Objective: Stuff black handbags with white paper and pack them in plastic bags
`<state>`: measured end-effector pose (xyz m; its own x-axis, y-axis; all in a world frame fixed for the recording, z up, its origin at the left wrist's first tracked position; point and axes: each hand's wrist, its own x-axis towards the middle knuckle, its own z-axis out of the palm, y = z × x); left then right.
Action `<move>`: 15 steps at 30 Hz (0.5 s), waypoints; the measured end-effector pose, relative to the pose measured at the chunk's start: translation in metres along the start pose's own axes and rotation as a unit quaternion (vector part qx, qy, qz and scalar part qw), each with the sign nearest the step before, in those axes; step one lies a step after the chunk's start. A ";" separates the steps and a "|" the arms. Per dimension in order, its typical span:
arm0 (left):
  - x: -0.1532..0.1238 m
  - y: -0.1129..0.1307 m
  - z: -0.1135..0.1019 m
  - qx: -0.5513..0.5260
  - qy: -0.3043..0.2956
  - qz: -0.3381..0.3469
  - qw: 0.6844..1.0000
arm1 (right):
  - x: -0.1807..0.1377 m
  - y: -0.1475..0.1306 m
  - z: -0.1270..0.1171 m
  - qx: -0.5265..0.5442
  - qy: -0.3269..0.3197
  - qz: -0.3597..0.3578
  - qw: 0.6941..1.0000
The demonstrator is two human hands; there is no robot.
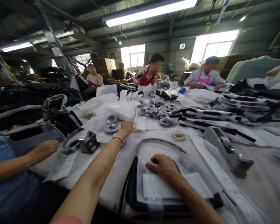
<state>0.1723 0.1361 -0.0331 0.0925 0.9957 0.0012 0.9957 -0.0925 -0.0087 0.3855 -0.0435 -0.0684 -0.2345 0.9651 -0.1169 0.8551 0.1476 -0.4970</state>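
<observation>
My left hand reaches forward to the front of the paper pile, closed like a fist. Its fingertips are hidden, so I cannot see what they grip. Just left of it lie grey coiled straps; white paper sheets spread behind it. My right hand rests on a dark bag in front of me, thumb and bent fingers apart. White sheets cover the bag's face, and a white rectangular card lies under clear plastic near that hand. The bag's wrapped handle arches behind it.
A tape dispenser stands at right, another dark dispenser at left. More coils and stacked black pieces fill the table's far side. A co-worker's hand is close on the left; several people work around the table.
</observation>
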 end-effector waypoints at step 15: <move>-0.022 -0.017 0.013 -0.019 -0.071 0.037 0.997 | -0.003 -0.002 -0.002 0.003 0.003 -0.006 1.000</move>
<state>0.1534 0.1161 -0.0463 0.1664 0.9761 -0.1402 0.9860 -0.1632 0.0336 0.3850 -0.0459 -0.0649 -0.2430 0.9642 -0.1058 0.8494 0.1589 -0.5033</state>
